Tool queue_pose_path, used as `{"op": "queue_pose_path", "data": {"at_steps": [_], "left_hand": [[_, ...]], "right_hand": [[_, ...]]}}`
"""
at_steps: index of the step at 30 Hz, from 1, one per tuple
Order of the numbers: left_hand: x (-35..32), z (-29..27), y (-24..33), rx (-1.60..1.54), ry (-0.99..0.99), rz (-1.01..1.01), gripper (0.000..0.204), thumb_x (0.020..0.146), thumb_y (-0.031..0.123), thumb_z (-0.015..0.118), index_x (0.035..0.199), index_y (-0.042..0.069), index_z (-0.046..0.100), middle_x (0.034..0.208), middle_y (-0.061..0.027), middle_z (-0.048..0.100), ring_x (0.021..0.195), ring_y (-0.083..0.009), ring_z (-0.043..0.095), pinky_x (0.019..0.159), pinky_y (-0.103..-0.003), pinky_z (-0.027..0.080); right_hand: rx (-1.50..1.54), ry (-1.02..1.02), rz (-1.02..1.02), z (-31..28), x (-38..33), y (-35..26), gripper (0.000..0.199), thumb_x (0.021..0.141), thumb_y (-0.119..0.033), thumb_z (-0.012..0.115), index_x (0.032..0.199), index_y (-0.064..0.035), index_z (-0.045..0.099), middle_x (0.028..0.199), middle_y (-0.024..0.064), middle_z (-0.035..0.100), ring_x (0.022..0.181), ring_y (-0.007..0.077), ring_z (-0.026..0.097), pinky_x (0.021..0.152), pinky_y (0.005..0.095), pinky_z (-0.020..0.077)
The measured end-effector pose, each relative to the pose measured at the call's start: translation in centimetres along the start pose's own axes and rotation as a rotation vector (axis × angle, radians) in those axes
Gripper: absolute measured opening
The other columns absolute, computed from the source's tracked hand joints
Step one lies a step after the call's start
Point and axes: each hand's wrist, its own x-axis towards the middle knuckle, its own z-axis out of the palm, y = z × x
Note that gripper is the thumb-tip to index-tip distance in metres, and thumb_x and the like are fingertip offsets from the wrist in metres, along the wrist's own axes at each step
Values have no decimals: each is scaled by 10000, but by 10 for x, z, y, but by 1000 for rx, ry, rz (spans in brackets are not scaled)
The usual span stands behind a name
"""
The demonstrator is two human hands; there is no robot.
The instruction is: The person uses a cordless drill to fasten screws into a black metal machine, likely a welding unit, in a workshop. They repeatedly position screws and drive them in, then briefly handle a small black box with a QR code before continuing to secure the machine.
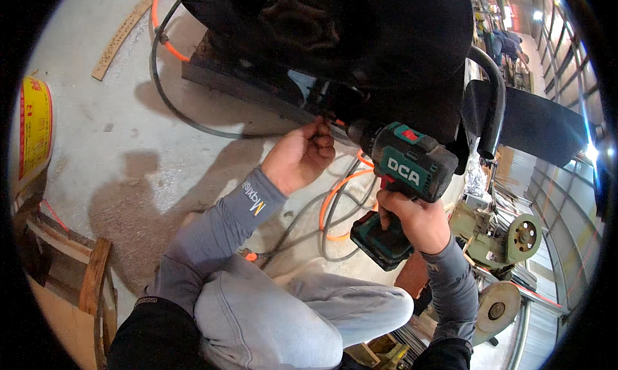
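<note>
My right hand (417,219) grips the handle of a green and black cordless drill (400,177), whose chuck points left and up toward a dark metal frame (251,90). My left hand (301,156) is curled at the drill's tip, its fingertips pinching something small against the underside of the frame; what it holds is too small to tell. A large black object (347,29) hangs over the frame and hides the spot where the drill meets it. I crouch on the floor, with my grey trouser knee (283,312) below both hands.
Orange and grey hoses (335,209) loop on the concrete floor under the drill. A wooden strip (122,32) lies at the upper left, a yellow roll (35,122) at the left edge, wooden boards (93,277) at the lower left. A cut-off saw with discs (508,267) stands on the right.
</note>
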Motion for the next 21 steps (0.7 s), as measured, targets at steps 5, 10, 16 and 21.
{"op": "queue_pose_path", "data": {"at_steps": [5, 10, 16, 21], "left_hand": [[-12, 0, -6, 267, 128, 173, 201, 1083, 210, 538, 1175, 52, 621, 884, -13, 587, 768, -141, 529, 685, -277, 472], [-32, -13, -33, 728, 92, 544, 383, 1061, 222, 594, 1373, 3, 567, 1067, -74, 633, 934, -154, 615, 831, -296, 517], [-32, -47, -43, 564, 62, 445, 420, 1072, 204, 580, 1418, -21, 506, 1277, -188, 647, 1079, -255, 674, 928, -375, 540], [-39, -35, -39, 635, 88, 420, 355, 1080, 220, 570, 1342, -12, 513, 1220, -200, 676, 1006, -280, 701, 862, -397, 560]], "right_hand": [[26, -15, 46, 2, 8, -11, 123, 928, -85, 694, 1034, -53, 640, 755, -5, 612, 609, 105, 566, 575, 293, 464], [21, 14, -83, 1, 6, -8, 133, 969, -84, 652, 1078, -10, 641, 780, 27, 616, 582, 131, 566, 544, 293, 456], [7, -24, 47, -4, 8, -19, 175, 958, -93, 673, 1106, -8, 635, 824, 34, 627, 582, 134, 569, 520, 285, 461], [30, -4, -52, -1, 13, -16, 165, 959, -97, 675, 1098, -14, 644, 825, 33, 626, 586, 128, 573, 496, 280, 458]]}}
